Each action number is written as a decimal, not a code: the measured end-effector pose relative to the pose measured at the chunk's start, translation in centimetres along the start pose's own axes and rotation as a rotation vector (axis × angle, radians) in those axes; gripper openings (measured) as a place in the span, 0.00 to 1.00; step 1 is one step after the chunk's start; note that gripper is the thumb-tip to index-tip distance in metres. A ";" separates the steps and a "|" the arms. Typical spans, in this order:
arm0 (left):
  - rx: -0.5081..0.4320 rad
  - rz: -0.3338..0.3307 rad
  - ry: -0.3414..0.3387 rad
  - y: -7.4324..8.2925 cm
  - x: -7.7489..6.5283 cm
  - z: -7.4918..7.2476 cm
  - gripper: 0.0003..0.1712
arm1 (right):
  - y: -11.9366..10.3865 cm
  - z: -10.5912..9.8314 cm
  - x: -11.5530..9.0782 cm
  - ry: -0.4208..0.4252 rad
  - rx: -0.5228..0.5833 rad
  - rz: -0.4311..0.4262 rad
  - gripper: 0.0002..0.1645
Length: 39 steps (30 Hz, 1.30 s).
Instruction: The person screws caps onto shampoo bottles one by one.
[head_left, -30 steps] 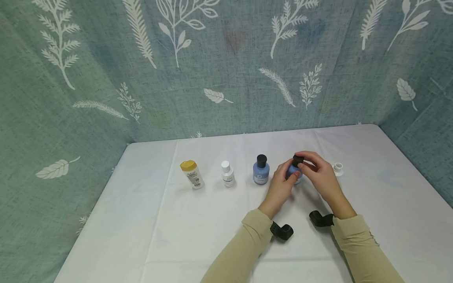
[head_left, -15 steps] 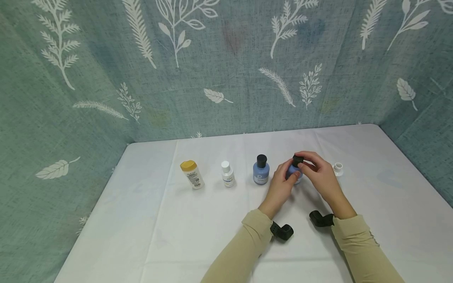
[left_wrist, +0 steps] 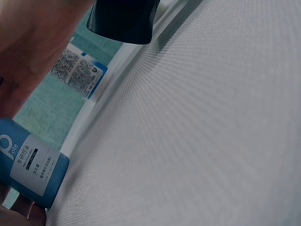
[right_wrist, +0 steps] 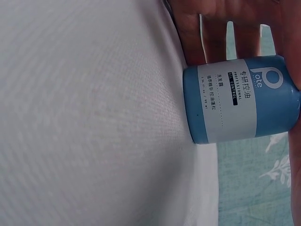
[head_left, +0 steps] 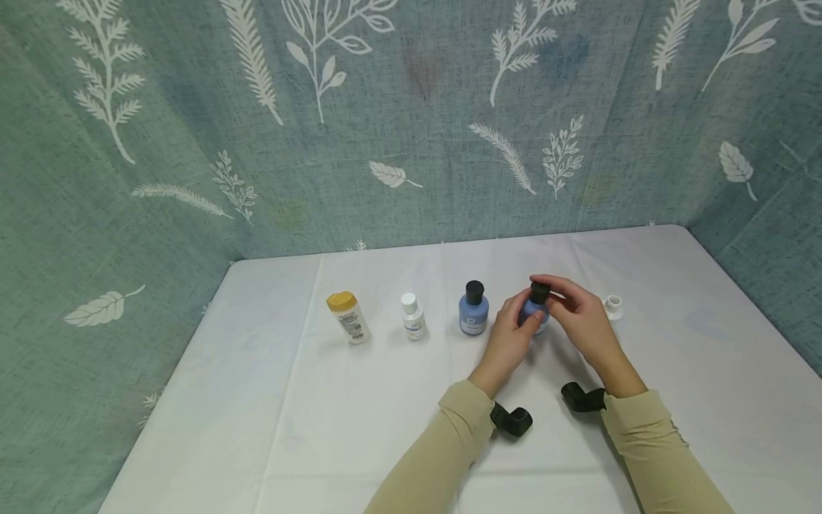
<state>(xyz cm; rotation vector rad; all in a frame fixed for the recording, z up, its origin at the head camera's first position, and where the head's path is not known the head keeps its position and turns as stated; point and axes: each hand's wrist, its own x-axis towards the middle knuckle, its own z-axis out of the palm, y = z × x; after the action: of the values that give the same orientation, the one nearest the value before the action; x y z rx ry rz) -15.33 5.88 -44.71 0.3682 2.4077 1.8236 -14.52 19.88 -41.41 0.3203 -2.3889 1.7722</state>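
A small blue bottle (head_left: 534,308) with a black cap (head_left: 540,291) stands upright on the white cloth, partly covered by both hands. My left hand (head_left: 510,332) grips its body from the left side. With the right hand (head_left: 581,318) I hold the cap, the fingers reaching over and behind it and the thumb at its near right. The right wrist view shows the bottle's printed label (right_wrist: 228,101) facing the camera. A second blue bottle (head_left: 474,315) with a black cap stands just left of my left hand.
Farther left stand a small white bottle (head_left: 414,318) and a white bottle with a yellow cap (head_left: 349,318). Right of my right hand is a white object with a round neck (head_left: 614,305), partly hidden. A leaf-patterned green curtain (head_left: 411,143) hangs behind the table.
The fingers and thumb of my right hand have shifted slightly left around the black cap. My left hand and the other bottles stay where they were.
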 end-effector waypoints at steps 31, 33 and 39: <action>-0.005 -0.006 0.014 0.0 0.1 0.1 0.25 | -3.1 0.3 -0.5 0.026 -0.047 -0.025 0.22; -0.010 -0.008 0.012 0.0 0.0 0.1 0.25 | -3.1 0.3 -0.5 0.029 -0.049 -0.029 0.21; -0.015 -0.010 0.010 0.1 0.0 0.0 0.25 | -3.4 0.3 -0.6 0.040 -0.063 -0.040 0.21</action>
<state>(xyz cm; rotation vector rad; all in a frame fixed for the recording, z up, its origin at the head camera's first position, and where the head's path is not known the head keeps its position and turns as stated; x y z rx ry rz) -15.32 5.91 -44.63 0.3460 2.3967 1.8419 -13.07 18.67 -38.47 0.3187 -2.3879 1.6668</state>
